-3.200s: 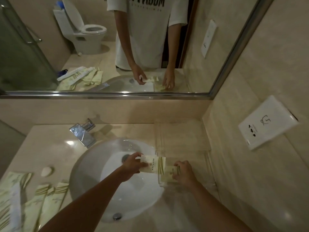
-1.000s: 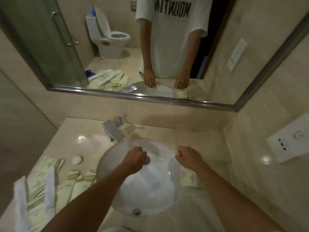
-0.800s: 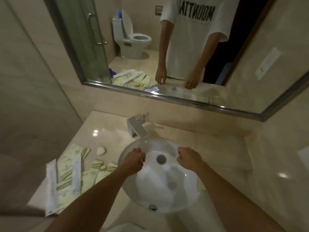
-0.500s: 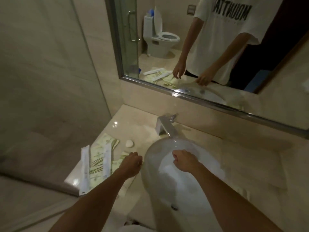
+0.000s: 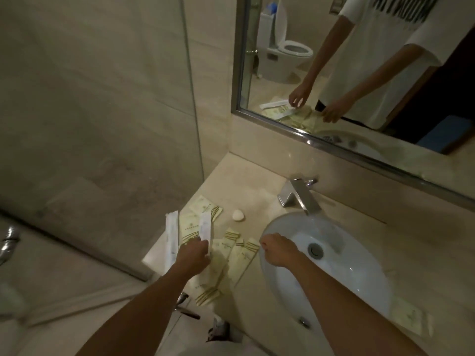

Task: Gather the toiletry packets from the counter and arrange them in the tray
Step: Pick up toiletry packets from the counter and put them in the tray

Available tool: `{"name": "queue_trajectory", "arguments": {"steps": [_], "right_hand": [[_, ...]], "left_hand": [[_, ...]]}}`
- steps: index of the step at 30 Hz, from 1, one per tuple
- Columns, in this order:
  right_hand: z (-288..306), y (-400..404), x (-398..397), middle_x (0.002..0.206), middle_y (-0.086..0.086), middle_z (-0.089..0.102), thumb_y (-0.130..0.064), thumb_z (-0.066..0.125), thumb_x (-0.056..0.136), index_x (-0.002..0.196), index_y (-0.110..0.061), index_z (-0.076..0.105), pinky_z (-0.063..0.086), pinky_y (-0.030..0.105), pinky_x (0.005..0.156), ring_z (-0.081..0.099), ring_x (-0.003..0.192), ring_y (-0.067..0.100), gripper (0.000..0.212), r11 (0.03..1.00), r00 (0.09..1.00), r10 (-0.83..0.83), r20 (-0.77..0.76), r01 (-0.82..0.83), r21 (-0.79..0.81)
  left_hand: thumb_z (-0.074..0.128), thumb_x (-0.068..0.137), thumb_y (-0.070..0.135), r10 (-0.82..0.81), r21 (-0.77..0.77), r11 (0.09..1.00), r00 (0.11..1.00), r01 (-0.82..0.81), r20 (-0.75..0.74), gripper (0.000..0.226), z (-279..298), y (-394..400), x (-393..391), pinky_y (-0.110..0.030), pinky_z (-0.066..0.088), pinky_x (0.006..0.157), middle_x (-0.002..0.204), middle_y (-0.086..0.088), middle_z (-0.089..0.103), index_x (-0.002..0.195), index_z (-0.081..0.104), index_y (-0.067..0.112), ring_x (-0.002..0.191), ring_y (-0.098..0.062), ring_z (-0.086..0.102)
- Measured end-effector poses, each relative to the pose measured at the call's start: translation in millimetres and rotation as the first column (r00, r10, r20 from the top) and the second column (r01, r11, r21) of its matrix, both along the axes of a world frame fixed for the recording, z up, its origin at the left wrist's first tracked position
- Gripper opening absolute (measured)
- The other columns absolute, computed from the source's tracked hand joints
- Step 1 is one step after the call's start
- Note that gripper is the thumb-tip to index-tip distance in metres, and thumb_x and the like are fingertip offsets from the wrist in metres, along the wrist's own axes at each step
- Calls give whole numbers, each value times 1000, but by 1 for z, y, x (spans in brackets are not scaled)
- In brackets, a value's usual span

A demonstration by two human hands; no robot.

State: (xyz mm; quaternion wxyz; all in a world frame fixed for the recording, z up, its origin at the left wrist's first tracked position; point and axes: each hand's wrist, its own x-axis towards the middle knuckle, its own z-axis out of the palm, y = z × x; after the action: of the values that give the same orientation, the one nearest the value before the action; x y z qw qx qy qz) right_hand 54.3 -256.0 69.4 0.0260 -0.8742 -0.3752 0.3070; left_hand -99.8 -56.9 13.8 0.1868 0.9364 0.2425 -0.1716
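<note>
Several cream toiletry packets with gold stripes (image 5: 241, 255) lie fanned out on the counter (image 5: 246, 186) left of the sink. Two long white packets (image 5: 171, 235) lie among them. My left hand (image 5: 192, 255) reaches over this pile with fingers apart, its fingertips at the lower end of the nearer white packet (image 5: 205, 228). My right hand (image 5: 276, 253) hovers over the sink's left rim, fingers curled, holding nothing. One cream packet (image 5: 408, 317) lies at the lower right beyond the sink, where the clear tray can hardly be made out.
The white sink (image 5: 347, 276) fills the middle, with a chrome faucet (image 5: 298, 195) behind it. A small white soap (image 5: 238, 215) sits near the packets. A glass shower wall (image 5: 190, 98) bounds the counter on the left, a mirror (image 5: 359, 60) at the back.
One packet was set down at the right of the sink and let go. My view and both hands have swung left; my left hand now reaches the packet pile.
</note>
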Motion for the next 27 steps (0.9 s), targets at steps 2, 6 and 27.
{"name": "queue_trajectory", "arguments": {"steps": [2, 6, 27], "right_hand": [[-12, 18, -9, 68, -3, 36, -3, 43, 83, 61, -22, 31, 34, 28, 58, 48, 75, 23, 32, 1000, 1000, -4, -30, 3, -28], [-32, 32, -15, 98, 12, 53, -12, 45, 90, 87, -20, 48, 37, 31, 71, 57, 94, 33, 9, 998, 1000, 25, -17, -26, -56], [-75, 8, -32, 116, 8, 49, -6, 55, 86, 108, -14, 52, 40, 35, 75, 46, 108, 25, 24, 988, 979, 83, 186, -106, 115]], "left_hand": [[56, 85, 35, 21, -21, 1000, 999, -22, -32, 25, -9, 14, -11, -38, 46, 88, 110, -4, 56, 103, 56, 18, 106, -24, 52], [63, 81, 42, 52, -93, 994, 998, -55, -36, 30, -19, 21, -17, -37, 46, 87, 111, -3, 55, 101, 54, 21, 103, -21, 51], [64, 79, 49, -59, 112, 992, 998, 61, -18, 55, -27, -35, 18, -36, 39, 95, 114, -7, 54, 115, 51, 10, 104, -23, 50]]}}
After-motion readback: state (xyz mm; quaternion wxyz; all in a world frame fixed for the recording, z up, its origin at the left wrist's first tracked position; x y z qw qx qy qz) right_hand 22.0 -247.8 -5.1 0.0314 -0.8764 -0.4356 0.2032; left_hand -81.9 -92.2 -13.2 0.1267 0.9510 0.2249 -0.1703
